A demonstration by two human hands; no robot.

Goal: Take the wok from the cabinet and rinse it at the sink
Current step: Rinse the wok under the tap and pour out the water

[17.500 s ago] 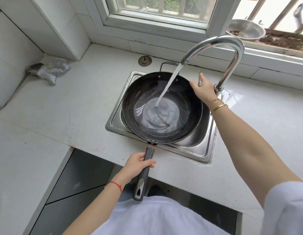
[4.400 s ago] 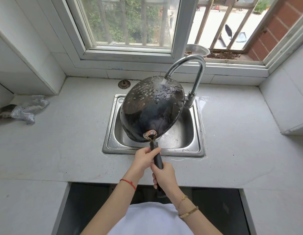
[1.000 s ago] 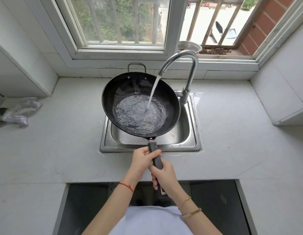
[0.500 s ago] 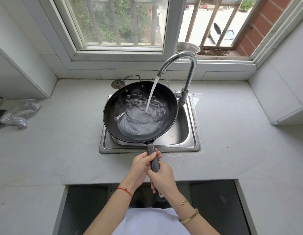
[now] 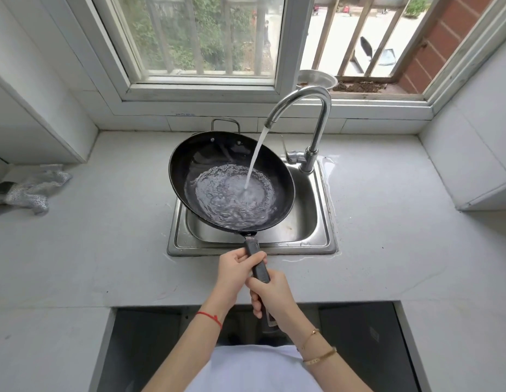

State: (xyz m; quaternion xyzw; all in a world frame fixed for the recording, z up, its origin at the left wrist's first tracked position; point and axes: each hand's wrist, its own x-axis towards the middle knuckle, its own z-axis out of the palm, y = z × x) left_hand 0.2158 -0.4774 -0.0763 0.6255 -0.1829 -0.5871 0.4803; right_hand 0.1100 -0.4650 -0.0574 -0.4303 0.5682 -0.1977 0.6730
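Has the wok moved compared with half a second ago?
Yes. The wok has tipped up on its far side: its small loop handle now stands higher against the back wall tiles, while the faucet and sink stay put.

Both forearms reach toward 12 o'clock, converging. The left hand (image 5: 237,268) wraps the handle (image 5: 259,267) farther forward, thumb on top. The right hand (image 5: 271,292) grips it just behind, fingers (image 5: 255,302) curled underneath. The hands touch. The wrists are nearly straight.
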